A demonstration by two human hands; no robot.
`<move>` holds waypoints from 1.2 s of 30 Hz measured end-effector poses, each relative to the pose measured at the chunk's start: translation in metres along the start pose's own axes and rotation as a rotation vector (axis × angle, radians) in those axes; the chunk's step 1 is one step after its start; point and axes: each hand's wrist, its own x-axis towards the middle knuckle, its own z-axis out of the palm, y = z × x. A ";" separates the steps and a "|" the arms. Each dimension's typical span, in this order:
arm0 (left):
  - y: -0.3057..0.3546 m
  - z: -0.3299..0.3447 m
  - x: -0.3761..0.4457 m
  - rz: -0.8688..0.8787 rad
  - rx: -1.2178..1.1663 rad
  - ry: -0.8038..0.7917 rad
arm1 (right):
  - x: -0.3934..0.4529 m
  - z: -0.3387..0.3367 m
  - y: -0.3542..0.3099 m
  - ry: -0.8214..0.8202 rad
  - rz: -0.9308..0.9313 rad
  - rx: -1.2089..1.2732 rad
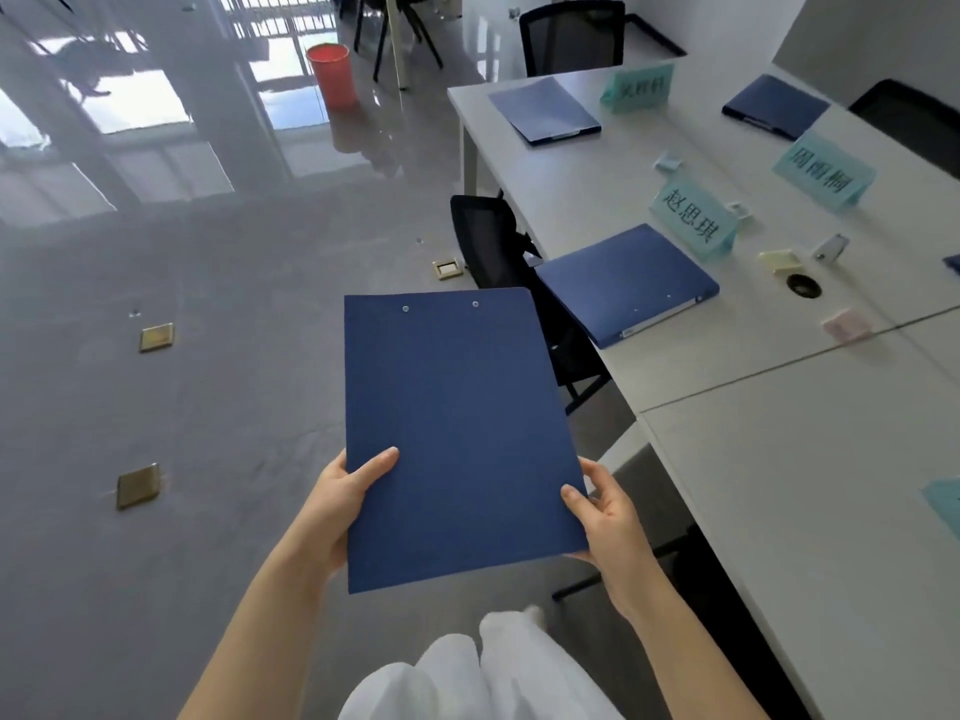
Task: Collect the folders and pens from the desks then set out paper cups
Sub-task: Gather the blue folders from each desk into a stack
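Between our 2 hands we hold a dark blue folder (457, 433) flat out in front of us, over the grey floor (208, 407). Our left hand (343, 496) grips its lower left edge, thumb lying on top of the cover and fingers hidden underneath. Our right hand (602, 517) grips the lower right edge the same way, thumb on the cover near the corner. 2 small metal rivets sit near the folder's far edge.

To the right of our right hand runs a long white desk (779, 459). Ahead of that hand, near the desk's left edge, lies a second blue folder (628, 283), a thicker ring binder, closed and flat. Just beyond it stands a teal name card (693, 220), and further right another teal name card (823, 171). Far ahead on the desk lie a third folder (543, 109) with a paler cover and, to its right past a third name card (641, 85), a fourth folder (774, 106).

Small pale items lie scattered between the name cards; we cannot tell what they are. A black chair (488, 241) is tucked at the desk just ahead of the held folder. Far ahead of our left hand stands a red bin (332, 72) on the floor.
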 end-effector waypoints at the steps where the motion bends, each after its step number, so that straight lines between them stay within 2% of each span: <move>1: 0.006 0.002 0.009 -0.001 -0.007 0.004 | 0.011 0.001 -0.005 0.002 0.010 0.000; 11: 0.090 0.057 0.139 0.015 -0.036 0.036 | 0.190 -0.022 -0.067 0.045 0.179 -0.026; 13: 0.112 0.070 0.162 0.021 -0.055 0.046 | 0.233 -0.038 -0.080 0.100 0.265 0.074; 17: 0.144 0.089 0.202 0.026 -0.083 0.078 | 0.311 -0.075 -0.087 0.246 0.480 0.428; 19: 0.154 0.093 0.218 0.024 -0.089 0.089 | 0.338 -0.085 -0.080 0.300 0.582 0.466; 24: 0.173 0.092 0.249 0.007 -0.082 0.102 | 0.373 -0.086 -0.066 0.390 0.748 0.472; 26: 0.181 0.089 0.259 -0.010 -0.060 0.090 | 0.380 -0.080 -0.065 0.445 0.784 0.561; 30: 0.199 0.079 0.273 -0.022 -0.007 0.066 | 0.393 -0.075 -0.061 0.518 0.757 0.745; 36: 0.216 0.065 0.286 -0.035 0.015 0.065 | 0.397 -0.066 -0.060 0.554 0.727 0.779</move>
